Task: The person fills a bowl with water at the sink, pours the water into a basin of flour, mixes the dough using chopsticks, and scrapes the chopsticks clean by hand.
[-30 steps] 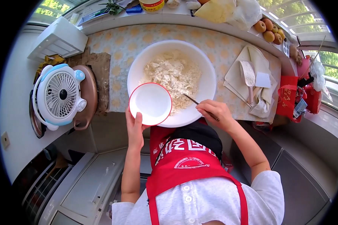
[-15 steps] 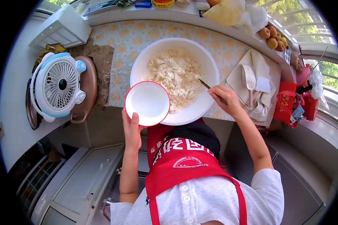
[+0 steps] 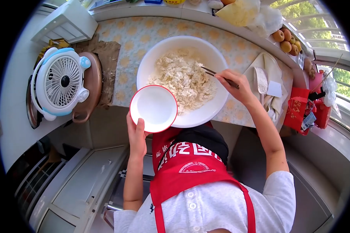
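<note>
My left hand grips a white bowl with a red rim, thumb over its near edge. The bowl overlaps the front left rim of a large white basin. Inside the basin lies shaggy, flaky dough with loose floury bits. In my right hand, closed at the basin's right rim, is a pair of dark chopsticks. Their tips point left at the upper right part of the dough.
A white and blue fan stands at the left by a brown lidded pan. On the right, a flour scoop lies on a folded cloth. Fruit sits on the windowsill, above a red bag.
My right hand has moved slightly right and up, and the chopstick tips have shifted left and up across the dough. The left hand and bowl are nearly unchanged.
</note>
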A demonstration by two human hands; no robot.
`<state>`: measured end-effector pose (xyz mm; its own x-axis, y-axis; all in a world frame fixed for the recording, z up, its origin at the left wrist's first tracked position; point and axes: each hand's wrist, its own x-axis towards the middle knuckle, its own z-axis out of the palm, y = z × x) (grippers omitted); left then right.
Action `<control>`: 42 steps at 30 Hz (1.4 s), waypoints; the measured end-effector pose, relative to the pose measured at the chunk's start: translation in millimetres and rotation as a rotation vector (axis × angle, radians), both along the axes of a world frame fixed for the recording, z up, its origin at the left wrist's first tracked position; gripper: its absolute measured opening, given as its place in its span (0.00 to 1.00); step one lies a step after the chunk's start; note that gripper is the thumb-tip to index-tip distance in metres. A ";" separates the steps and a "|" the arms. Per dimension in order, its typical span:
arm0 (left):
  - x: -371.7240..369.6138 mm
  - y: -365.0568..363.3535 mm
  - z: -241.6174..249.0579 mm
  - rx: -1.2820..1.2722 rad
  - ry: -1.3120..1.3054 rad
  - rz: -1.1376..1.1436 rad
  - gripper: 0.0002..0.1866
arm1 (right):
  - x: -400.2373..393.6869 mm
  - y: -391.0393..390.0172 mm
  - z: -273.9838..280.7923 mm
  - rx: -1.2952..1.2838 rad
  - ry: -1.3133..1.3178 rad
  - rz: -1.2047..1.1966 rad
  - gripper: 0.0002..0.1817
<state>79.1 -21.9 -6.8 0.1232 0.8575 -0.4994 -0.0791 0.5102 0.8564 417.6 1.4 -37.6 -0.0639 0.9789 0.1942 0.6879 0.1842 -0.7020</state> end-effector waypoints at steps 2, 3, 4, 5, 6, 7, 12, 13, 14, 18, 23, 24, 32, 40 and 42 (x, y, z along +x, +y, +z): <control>-1.1 -0.2 0.4 -0.005 -0.018 0.003 0.27 | 4.3 11.6 -3.4 -0.013 -0.072 0.017 0.05; -0.6 -1.4 0.3 -0.010 -0.045 0.021 0.29 | 3.0 13.3 -4.4 0.003 -0.094 0.015 0.05; -0.1 -2.2 1.0 -0.009 -0.048 0.022 0.29 | 2.4 14.5 -4.2 0.023 -0.117 0.018 0.05; 0.2 -2.6 2.2 -0.007 -0.033 0.007 0.28 | -0.6 -0.4 -10.3 -0.078 -0.134 0.037 0.05; -0.3 -2.3 3.0 -0.002 -0.018 -0.008 0.27 | -6.0 -18.1 -16.4 0.016 -0.162 0.080 0.04; -0.4 -1.4 2.8 0.003 -0.025 -0.004 0.27 | -11.8 -37.3 -9.2 -0.032 -0.142 0.073 0.03; 0.0 -2.1 -1.9 0.013 -0.030 -0.005 0.27 | -43.9 -98.2 24.2 -0.149 0.031 0.027 0.02; 0.2 -1.7 -2.0 0.015 -0.031 0.000 0.27 | -45.8 -104.2 18.6 -0.191 0.052 0.047 0.02; 0.4 -2.0 -2.1 0.013 -0.029 0.005 0.26 | -46.7 -106.8 13.7 -0.233 0.072 0.065 0.02; -1.3 -5.5 -0.3 -0.001 -0.021 0.006 0.27 | -16.7 -67.5 -9.7 -0.144 0.135 -0.024 0.03; -1.9 -7.1 2.6 0.015 -0.033 0.016 0.27 | 16.4 -4.1 2.2 -0.074 -0.006 -0.002 0.04; -1.0 -7.1 2.8 0.014 -0.051 0.012 0.27 | 18.4 2.1 7.8 -0.097 0.011 0.001 0.04; 2.0 -4.4 -0.6 0.004 -0.064 0.024 0.26 | -30.5 -116.8 -4.9 -0.256 0.198 -0.261 0.03; 5.7 -1.6 -4.1 0.022 -0.072 0.010 0.26 | 7.9 -87.3 8.0 -0.347 0.119 -0.231 0.04; 5.9 -2.7 -5.2 0.021 -0.056 0.027 0.26 | 33.0 -46.8 0.0 -0.225 0.135 -0.213 0.06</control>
